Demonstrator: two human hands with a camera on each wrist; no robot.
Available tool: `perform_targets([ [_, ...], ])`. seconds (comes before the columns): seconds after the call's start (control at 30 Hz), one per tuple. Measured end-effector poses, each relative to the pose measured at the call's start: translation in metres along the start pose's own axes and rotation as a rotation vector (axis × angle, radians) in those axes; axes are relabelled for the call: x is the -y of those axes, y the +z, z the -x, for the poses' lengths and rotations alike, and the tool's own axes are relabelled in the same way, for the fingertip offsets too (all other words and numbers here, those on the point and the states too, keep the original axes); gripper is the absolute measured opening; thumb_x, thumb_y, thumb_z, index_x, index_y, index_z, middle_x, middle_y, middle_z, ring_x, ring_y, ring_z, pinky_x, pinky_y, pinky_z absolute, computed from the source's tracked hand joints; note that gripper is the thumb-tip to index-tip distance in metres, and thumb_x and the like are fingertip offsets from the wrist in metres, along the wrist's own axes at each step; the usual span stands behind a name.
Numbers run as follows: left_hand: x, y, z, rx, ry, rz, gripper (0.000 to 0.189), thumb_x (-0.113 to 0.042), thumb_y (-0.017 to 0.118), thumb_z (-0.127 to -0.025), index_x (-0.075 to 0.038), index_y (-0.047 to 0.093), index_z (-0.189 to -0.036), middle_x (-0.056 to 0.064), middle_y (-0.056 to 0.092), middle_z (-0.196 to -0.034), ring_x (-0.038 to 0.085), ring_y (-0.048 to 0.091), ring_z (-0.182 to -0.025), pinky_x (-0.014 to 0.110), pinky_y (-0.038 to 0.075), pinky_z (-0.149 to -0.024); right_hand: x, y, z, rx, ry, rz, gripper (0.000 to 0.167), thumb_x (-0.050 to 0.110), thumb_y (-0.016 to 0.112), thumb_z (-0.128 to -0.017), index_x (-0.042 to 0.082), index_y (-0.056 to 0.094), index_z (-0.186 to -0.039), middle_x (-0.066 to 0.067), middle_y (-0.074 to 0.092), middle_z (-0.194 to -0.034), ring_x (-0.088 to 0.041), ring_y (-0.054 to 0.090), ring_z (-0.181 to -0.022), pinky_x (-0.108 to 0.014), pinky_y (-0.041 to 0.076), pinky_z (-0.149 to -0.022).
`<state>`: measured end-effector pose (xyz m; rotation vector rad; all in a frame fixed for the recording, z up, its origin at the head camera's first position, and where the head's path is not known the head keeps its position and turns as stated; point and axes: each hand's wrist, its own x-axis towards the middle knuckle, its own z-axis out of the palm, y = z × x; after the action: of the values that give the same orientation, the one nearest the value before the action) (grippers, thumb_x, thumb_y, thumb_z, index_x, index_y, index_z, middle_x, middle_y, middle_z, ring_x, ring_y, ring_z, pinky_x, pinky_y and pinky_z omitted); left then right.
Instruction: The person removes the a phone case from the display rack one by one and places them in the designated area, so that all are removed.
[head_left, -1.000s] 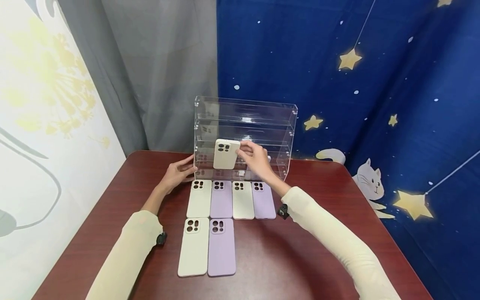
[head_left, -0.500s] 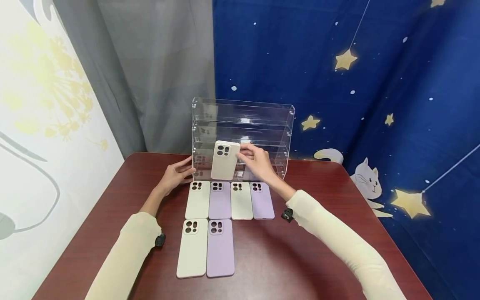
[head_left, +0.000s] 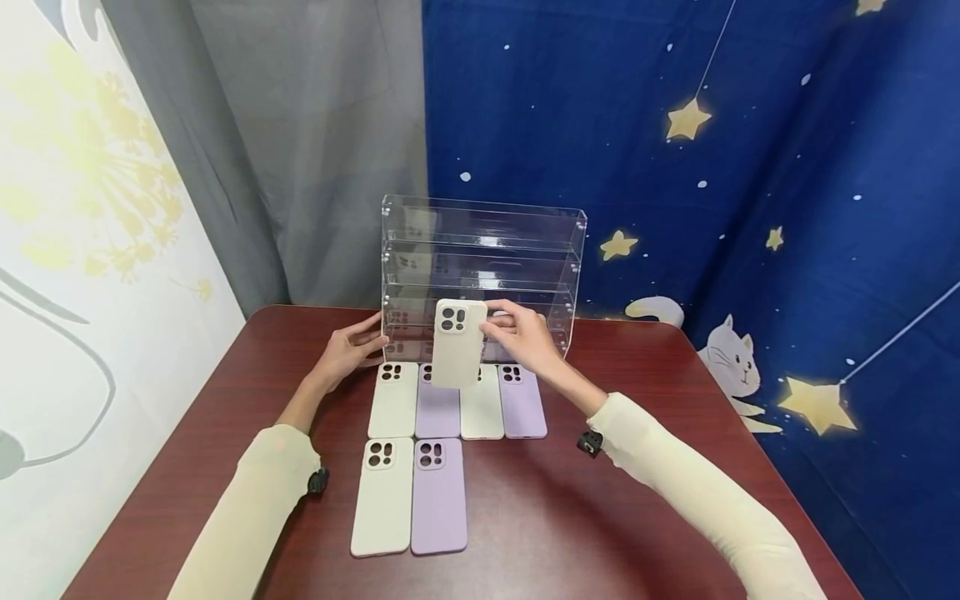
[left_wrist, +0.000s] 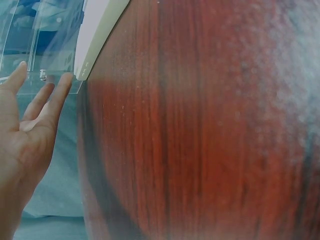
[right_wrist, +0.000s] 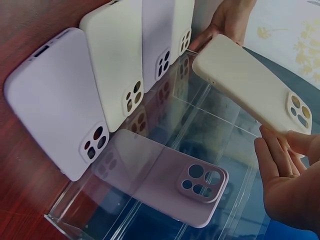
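A cream phone case (head_left: 458, 346) hangs upright in front of the clear acrylic rack (head_left: 483, 265), its camera cutouts facing the wearer. My right hand (head_left: 522, 335) pinches its right edge near the top, as the right wrist view also shows. The case's lower end overlaps the row of flat cases in the head view. With fairly straight fingers, my left hand (head_left: 343, 353) touches the rack's left side; its extended fingers show in the left wrist view. A mauve phone case (right_wrist: 172, 185) appears at the rack in the right wrist view; in the head view I cannot make it out.
Before the rack lies a row of alternating cream (head_left: 393, 404) and purple phone cases (head_left: 522, 404). Nearer me, another cream case (head_left: 381, 500) and a purple case (head_left: 439, 500) lie side by side on the reddish-brown table (head_left: 600, 517). Curtains (head_left: 570, 100) hang behind.
My right hand has brought the cream phone case down and towards me, away from the rack, until it overlaps the row of cases. The left hand stays at the rack's side.
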<state>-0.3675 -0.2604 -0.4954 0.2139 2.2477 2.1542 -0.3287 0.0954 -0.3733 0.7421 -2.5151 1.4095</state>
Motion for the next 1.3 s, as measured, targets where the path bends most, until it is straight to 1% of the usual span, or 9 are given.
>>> perform_targets([
  [0.13,0.001,0.0,-0.001,0.011,0.009,0.005,0.064,-0.011,0.07,-0.101,-0.025,0.046,-0.158,0.03,0.054,-0.146,0.042,0.056,-0.133,0.05,0.059,-0.095,-0.003,-0.003,0.008,0.034,-0.018,-0.004,0.046,0.013,0.076,-0.097,0.014,0.064,-0.142,-0.011,0.079,-0.107,-0.02,0.077,-0.099,-0.034,0.064,-0.084],
  [0.23,0.0,0.0,-0.001,0.017,0.018,0.01,0.066,-0.009,0.069,-0.101,-0.018,0.043,-0.16,0.031,0.054,-0.146,0.044,0.055,-0.132,0.052,0.059,-0.095,-0.005,-0.005,0.013,0.054,-0.044,-0.002,0.051,0.01,0.075,-0.097,0.015,0.061,-0.146,-0.012,0.079,-0.105,-0.022,0.077,-0.097,-0.028,0.062,-0.074],
  [0.37,0.0,0.0,-0.002,0.016,0.014,0.013,0.066,-0.008,0.068,-0.102,-0.014,0.04,-0.161,0.032,0.054,-0.145,0.044,0.055,-0.132,0.052,0.059,-0.095,-0.008,-0.007,0.02,0.073,-0.045,-0.011,0.05,0.007,0.075,-0.097,0.012,0.062,-0.145,-0.015,0.079,-0.104,-0.028,0.078,-0.095,-0.021,0.056,-0.062],
  [0.47,0.0,0.0,-0.002,0.01,0.008,0.012,0.066,-0.007,0.068,-0.102,-0.015,0.04,-0.161,0.032,0.054,-0.144,0.044,0.056,-0.132,0.051,0.059,-0.095,-0.011,-0.009,0.025,0.095,-0.027,-0.022,0.049,0.007,0.075,-0.097,0.012,0.063,-0.145,-0.015,0.079,-0.103,-0.029,0.078,-0.095,-0.023,0.058,-0.064],
  [0.67,0.001,0.0,-0.003,0.008,0.008,0.01,0.065,-0.006,0.067,-0.102,-0.013,0.04,-0.161,0.033,0.054,-0.143,0.045,0.056,-0.131,0.049,0.06,-0.093,-0.019,-0.009,0.036,0.131,0.044,-0.047,0.049,0.008,0.075,-0.097,0.016,0.065,-0.143,-0.013,0.079,-0.102,-0.025,0.078,-0.091,-0.034,0.064,-0.066],
  [0.87,0.001,0.0,-0.003,0.012,0.011,0.019,0.064,-0.003,0.065,-0.102,-0.014,0.041,-0.161,0.032,0.054,-0.144,0.045,0.056,-0.131,0.047,0.061,-0.091,-0.025,-0.008,0.045,0.191,0.082,-0.16,0.048,-0.002,0.072,-0.096,0.005,0.062,-0.142,-0.023,0.076,-0.107,-0.035,0.077,-0.096,-0.039,0.066,-0.081],
  [0.97,0.001,0.0,-0.004,0.013,0.004,0.009,0.065,-0.003,0.065,-0.103,-0.014,0.04,-0.161,0.031,0.055,-0.145,0.044,0.056,-0.132,0.048,0.061,-0.092,-0.028,-0.008,0.05,0.214,0.103,-0.181,0.047,-0.004,0.072,-0.096,0.004,0.062,-0.141,-0.023,0.076,-0.111,-0.032,0.077,-0.098,-0.038,0.065,-0.082],
  [1.2,0.0,-0.001,-0.002,0.016,-0.005,0.008,0.064,-0.011,0.07,-0.101,-0.025,0.046,-0.159,0.029,0.054,-0.147,0.042,0.057,-0.132,0.05,0.06,-0.094,-0.038,-0.006,0.062,0.257,0.136,-0.203,0.046,-0.004,0.071,-0.096,0.002,0.062,-0.14,-0.023,0.076,-0.107,-0.03,0.077,-0.096,-0.051,0.064,-0.084],
  [1.3,0.0,-0.001,-0.003,0.017,-0.003,0.02,0.063,-0.01,0.07,-0.101,-0.026,0.048,-0.158,0.029,0.054,-0.147,0.042,0.056,-0.132,0.049,0.06,-0.094,-0.041,-0.007,0.067,0.276,0.146,-0.206,0.045,-0.004,0.07,-0.096,0.002,0.062,-0.14,-0.023,0.077,-0.103,-0.03,0.078,-0.093,-0.054,0.063,-0.083],
])
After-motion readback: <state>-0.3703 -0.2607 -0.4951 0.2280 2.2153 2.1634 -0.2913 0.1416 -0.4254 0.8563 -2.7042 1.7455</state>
